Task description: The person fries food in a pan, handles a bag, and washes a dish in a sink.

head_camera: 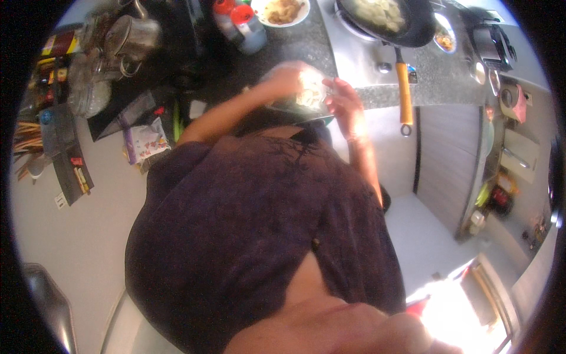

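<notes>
A clear plastic container or bag with pale food pieces lies before me at the edge of the counter. My left hand reaches over its left side, blurred, with the fingertips lost among the plastic and food. On the other side, my right hand pinches the plastic's right edge between thumb and fingers. Beyond and to the right, a dark frying pan with pale slices sits on the stove. Its wooden handle points towards me.
Two red-lidded jars and a white plate of brown food stand at the back. Another plate of food lies right of the pan. A metal pot and a printed packet are to the left.
</notes>
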Motion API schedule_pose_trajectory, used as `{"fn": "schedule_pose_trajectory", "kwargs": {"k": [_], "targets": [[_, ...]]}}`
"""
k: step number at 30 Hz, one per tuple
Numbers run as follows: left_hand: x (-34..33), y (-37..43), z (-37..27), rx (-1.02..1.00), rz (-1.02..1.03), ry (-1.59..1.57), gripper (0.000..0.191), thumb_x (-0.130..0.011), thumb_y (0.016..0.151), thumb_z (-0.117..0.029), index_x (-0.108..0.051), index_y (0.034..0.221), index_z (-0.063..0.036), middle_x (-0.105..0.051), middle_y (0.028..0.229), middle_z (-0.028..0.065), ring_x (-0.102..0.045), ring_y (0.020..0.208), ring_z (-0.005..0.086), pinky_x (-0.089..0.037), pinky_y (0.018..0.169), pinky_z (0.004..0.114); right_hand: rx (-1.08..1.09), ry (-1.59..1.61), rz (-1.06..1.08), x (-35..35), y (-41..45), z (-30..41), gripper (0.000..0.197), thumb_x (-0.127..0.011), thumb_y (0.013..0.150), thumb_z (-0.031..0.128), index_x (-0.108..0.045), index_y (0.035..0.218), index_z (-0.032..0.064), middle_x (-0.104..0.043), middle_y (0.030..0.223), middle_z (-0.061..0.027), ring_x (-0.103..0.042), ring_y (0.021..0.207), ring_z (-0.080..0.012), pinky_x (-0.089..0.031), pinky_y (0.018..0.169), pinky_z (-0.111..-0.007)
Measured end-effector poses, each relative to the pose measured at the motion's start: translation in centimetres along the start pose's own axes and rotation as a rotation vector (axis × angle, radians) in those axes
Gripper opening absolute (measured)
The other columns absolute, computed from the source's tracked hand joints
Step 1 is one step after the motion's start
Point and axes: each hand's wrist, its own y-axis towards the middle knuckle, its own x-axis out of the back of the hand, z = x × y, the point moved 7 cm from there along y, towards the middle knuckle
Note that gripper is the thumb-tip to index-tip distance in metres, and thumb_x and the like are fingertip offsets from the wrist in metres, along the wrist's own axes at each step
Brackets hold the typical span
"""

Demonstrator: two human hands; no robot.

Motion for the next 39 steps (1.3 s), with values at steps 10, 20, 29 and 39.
{"fn": "schedule_pose_trajectory", "kwargs": {"k": [10,20,29,39], "targets": [[-3.1,-1.2,3.2,0.037,-0.007,0.189,0.046,-0.062,0.075,-0.024,-0.055,0.117,-0.0073,-0.057,0.112,0.0195,-0.054,0.102,0.0359,-0.043,0.09,0.045,0.028,0.042,-0.02,0.8,0.3,0.3,0.043,-0.052,0.079,0.001,-0.047,0.122,0.0015,-0.056,0.117,-0.0159,-0.055,0.075,-0.0129,-0.043,0.063,-0.022],[-4.9,-0.6,5.1,-0.135,-0.082,0.235,0.036,-0.059,0.078,-0.021,-0.06,0.111,-0.0063,-0.056,0.114,0.0168,-0.049,0.111,0.0342,-0.038,0.096,0.045,-0.013,0.041,0.008,0.9,-2.2,-0.6,0.042,-0.051,0.079,0.0,-0.049,0.122,0.0036,-0.06,0.111,-0.0138,-0.055,0.073,-0.0134,-0.043,0.064,-0.023],[-5.8,-2.3,5.3,-0.239,-0.097,0.287,0.03,-0.053,0.081,-0.018,-0.061,0.107,-0.0065,-0.056,0.114,0.0157,-0.049,0.106,0.0326,-0.039,0.092,0.044,0.024,0.034,-0.002,1.3,-2.4,-0.7,0.035,-0.053,0.081,0.002,-0.056,0.115,0.008,-0.062,0.107,-0.0113,-0.058,0.074,-0.013,-0.048,0.064,-0.023],[-4.9,-1.6,5.7,-0.211,-0.073,0.164,0.029,-0.045,0.085,-0.015,-0.062,0.106,-0.0057,-0.06,0.111,0.0156,-0.055,0.101,0.0342,-0.042,0.092,0.043,0.043,0.042,-0.028,0.5,-2.8,-1.0,0.036,-0.053,0.08,0.001,-0.054,0.116,0.0065,-0.061,0.108,-0.0126,-0.058,0.076,-0.0141,-0.048,0.064,-0.022]]}}
